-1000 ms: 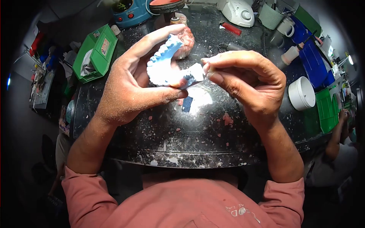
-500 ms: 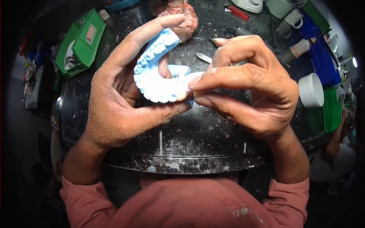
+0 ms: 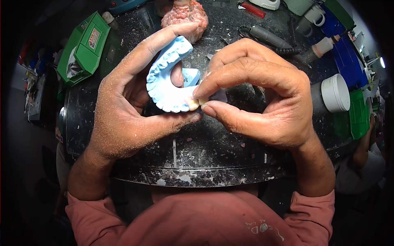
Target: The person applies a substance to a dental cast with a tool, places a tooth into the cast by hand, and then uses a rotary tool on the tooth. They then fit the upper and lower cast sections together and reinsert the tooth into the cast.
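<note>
A light-blue dental cast (image 3: pixel 164 80), a horseshoe arch of teeth, is gripped in my left hand (image 3: pixel 123 98). The thumb lies under its near edge and the index finger curves round its far end. Cream-coloured artificial teeth (image 3: pixel 193 105) sit at the right end of the arch. There my right hand (image 3: pixel 262 94) pinches a small cream-coloured tooth between thumb and index finger, against the cast or very close to it. The fingertips partly hide that tooth. Both hands are dusty, and the cast is held above the dark bench.
A speckled black bench (image 3: pixel 213 151) lies below. Behind the hands are a lumpy pink mass (image 3: pixel 186 19), a dark handpiece (image 3: pixel 271 37) with a coiled cord and a red tool (image 3: pixel 252 9). A green bin (image 3: pixel 84 49) stands left; a white tub (image 3: pixel 335 93) stands right.
My right hand has shifted slightly left and its fingers have moved, so the cream-coloured teeth show more clearly. The cast's far end sits a little lower in view. More of the handpiece shows.
</note>
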The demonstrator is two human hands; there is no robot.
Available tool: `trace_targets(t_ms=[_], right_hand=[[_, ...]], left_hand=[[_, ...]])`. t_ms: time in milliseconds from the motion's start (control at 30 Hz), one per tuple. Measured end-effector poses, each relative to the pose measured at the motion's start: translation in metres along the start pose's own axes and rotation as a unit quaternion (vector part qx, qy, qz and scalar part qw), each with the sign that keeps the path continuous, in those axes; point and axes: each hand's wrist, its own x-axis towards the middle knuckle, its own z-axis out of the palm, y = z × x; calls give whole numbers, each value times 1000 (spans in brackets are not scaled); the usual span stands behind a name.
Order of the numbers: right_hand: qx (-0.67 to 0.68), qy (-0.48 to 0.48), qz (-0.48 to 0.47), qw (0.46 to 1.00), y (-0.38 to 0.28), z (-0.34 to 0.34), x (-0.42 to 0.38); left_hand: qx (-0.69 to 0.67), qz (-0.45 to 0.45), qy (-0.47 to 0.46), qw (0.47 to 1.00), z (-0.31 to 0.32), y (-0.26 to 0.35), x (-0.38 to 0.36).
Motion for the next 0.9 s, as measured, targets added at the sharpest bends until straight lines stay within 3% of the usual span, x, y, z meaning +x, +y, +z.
trace_targets(t_ms=[133,267,333,567,733,900], right_hand=[[-45,-18,-22,999,0,-3,1],[-3,-1,4,1000,-1,1,0],[19,11,16,1000,0,2,-1],[8,-16,18,1000,0,-1,-2],[97,-33,108,989,0,-2,-5],[115,-43,158,980,-3,-2,-5]], left_hand=[[-6,-5,3,1000,-2,0,0],[-14,-37,-29,999,-10,0,-1],[32,24,-40,998,-11,-5,-1],[18,21,-43,999,-13,-9,-2],[-14,-61,-59,996,-11,-6,-3],[-15,-60,-76,995,-11,-9,-3]])
